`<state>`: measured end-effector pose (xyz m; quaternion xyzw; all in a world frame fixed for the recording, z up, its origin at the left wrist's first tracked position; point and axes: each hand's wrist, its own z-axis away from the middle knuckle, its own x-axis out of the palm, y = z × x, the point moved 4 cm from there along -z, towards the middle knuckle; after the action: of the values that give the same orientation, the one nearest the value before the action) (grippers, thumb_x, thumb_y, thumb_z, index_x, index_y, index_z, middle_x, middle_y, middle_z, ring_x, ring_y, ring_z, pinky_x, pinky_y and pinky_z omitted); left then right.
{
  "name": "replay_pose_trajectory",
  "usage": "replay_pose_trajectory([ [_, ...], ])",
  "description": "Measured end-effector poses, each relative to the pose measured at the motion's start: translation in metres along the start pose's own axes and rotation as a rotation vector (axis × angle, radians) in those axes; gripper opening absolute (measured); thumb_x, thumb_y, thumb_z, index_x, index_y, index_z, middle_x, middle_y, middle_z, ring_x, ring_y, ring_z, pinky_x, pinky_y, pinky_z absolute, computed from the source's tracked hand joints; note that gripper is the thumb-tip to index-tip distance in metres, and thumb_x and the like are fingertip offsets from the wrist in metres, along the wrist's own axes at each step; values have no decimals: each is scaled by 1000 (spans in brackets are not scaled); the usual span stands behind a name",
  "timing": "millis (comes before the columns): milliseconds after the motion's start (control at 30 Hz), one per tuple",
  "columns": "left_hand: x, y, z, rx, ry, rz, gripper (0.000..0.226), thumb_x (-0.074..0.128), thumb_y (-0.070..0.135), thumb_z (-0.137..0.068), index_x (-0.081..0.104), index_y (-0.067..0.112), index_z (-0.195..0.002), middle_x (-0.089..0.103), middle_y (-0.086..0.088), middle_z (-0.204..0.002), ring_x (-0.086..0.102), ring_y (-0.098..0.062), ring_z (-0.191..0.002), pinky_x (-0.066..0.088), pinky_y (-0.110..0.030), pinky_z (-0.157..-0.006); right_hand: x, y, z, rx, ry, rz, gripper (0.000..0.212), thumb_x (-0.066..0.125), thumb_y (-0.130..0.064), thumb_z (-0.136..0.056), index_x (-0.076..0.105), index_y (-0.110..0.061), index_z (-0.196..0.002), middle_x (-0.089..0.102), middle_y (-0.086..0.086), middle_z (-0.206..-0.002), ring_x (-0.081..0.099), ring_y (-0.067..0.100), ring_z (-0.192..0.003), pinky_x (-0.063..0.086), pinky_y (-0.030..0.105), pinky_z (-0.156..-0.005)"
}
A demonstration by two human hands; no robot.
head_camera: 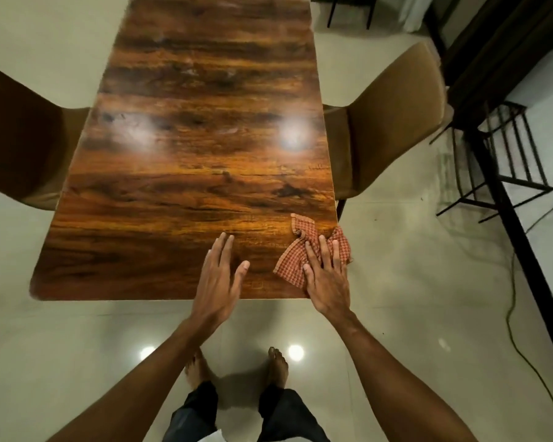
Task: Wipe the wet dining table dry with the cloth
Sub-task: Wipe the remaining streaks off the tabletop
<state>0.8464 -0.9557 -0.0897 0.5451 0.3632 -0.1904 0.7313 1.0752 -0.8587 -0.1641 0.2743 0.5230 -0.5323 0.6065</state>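
Observation:
A long dining table (186, 154) with a glossy dark wood-grain top runs away from me. A red-and-cream checked cloth (292, 253) lies crumpled at the table's near right corner, partly hanging over the right edge. My right hand (326, 275) presses flat on the cloth, fingers spread. My left hand (219, 275) hovers flat over the table's near edge, left of the cloth, fingers extended and holding nothing. Faint smears show on the far part of the tabletop.
A brown chair (23, 145) stands tucked at the table's left side and a tan chair (393, 122) at its right. A black metal rack (505, 161) and a green cable (524, 346) lie on the tiled floor to the right. My bare feet are below the near edge.

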Motion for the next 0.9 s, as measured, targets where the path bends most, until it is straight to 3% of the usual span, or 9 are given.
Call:
replay_pose_trajectory([
  [133,-20,-13,-11,-7,36,14,68,35,49,-101,17,17,-158,9,-4,-167,9,-19,-153,14,-47,-125,-7,-9,-29,60,16,14,62,26,-47,-111,4,-32,-167,-11,4,-175,-15,33,-160,6,55,-129],
  [300,-55,-52,-24,-48,75,17,69,33,51,-99,17,19,-158,10,-2,-167,10,-18,-153,10,-41,-125,3,-73,-57,50,45,-4,64,30,-46,-111,8,-29,-168,-9,10,-175,-12,39,-160,8,59,-128],
  [500,-112,-133,-43,-99,112,-4,71,31,54,-98,18,19,-158,13,-3,-166,12,-17,-153,11,-40,-125,35,-222,-91,-237,12,46,62,28,-48,-110,5,-34,-167,-10,7,-175,-17,36,-159,1,61,-126],
  [700,-188,-247,-53,-154,151,34,63,35,51,-103,15,27,-157,14,3,-166,12,-12,-152,9,-38,-124,87,-405,-63,-526,-51,108,61,25,-52,-108,12,-37,-166,0,9,-176,-7,40,-160,8,71,-122],
  [833,-235,-311,-61,-191,124,76,64,33,53,-102,14,28,-158,12,3,-167,11,-11,-152,6,-35,-122,121,-504,-34,-617,-28,201,84,40,-68,-99,1,-34,-165,-3,12,-175,0,43,-158,18,70,-121],
  [900,-254,-337,-66,-215,103,65,68,29,57,-100,16,24,-158,12,0,-167,12,-17,-153,6,-35,-121,127,-541,-38,-604,-41,203,95,46,-71,-96,-8,-31,-164,-7,13,-174,-3,43,-158,13,71,-121],
])
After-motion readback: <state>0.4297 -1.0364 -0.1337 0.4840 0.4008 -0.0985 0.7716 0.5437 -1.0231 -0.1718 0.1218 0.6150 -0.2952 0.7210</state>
